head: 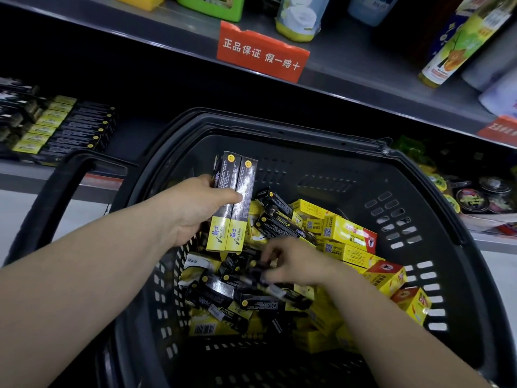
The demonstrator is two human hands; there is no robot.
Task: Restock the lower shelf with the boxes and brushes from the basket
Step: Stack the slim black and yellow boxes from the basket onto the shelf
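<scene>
Filling the foreground, a dark basket (279,130), heaped with yellow boxes (349,239) and black ones. Overhead, an upper shelf (363,79) of bottles, edged with a red label (261,51). Beyond the rim, the lower shelf (22,169), with a neat row of boxes (64,127) at far left. Between arms and that shelf, the raised handle (64,175). Gripped upright above the heap in the left hand (201,208), two long boxes (235,203), side by side. Down in the heap, the right hand (291,261), fingers curled round a blurred black box (263,278).

Grey upper shelf (349,54), red label (263,55), pale floor (79,217)
</scene>
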